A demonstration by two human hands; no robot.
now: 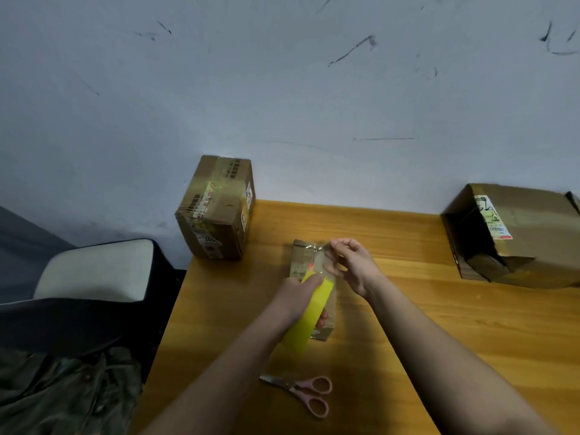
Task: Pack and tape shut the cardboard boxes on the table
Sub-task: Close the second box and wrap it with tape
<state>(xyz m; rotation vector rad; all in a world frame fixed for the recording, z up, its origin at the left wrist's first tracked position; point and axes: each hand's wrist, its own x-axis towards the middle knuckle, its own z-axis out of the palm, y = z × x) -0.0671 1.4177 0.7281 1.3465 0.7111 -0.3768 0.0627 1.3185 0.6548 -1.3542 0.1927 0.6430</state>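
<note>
Left hand [299, 298] wraps its fingers round a yellow tape roll [309, 315], held over the near end of a small cardboard box [306, 255]. Right hand [351, 263] pinches clear tape [323, 248] between thumb and fingertips at the box's far end, other fingers loosely curled. The box lies directly under both hands on the wooden table [423, 324]. Pink-handled scissors [303, 392] lie nearer than the fingers, closed. Taped box [218, 208] far left of the fingers; open box [514, 235] far right.
</note>
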